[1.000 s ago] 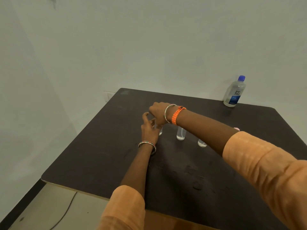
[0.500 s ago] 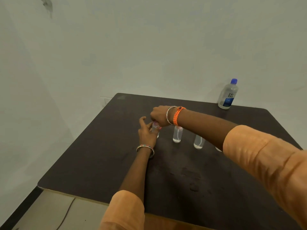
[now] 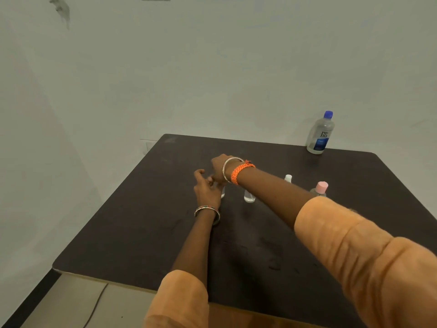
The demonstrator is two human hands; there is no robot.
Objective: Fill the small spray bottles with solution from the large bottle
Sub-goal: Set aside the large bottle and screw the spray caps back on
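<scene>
Small spray bottles, four visible, stand upright, necks up, in a row on the bench [image 3: 146, 233]. Left hand [image 3: 207, 189] and right hand [image 3: 218, 166] grasp the leftmost bottle [image 3: 222, 191], mostly hidden beneath their fingers. One large bottle [image 3: 320, 133] stands upright well beyond.

both hands [image 3: 214, 183] on small spray bottle [image 3: 222, 192]

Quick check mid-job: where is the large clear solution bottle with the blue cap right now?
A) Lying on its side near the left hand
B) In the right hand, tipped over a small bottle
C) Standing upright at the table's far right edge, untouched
C: the large clear solution bottle with the blue cap stands upright at the far right edge of the dark table, while the left hand and right hand work together at a small clear bottle mid-table.
</scene>
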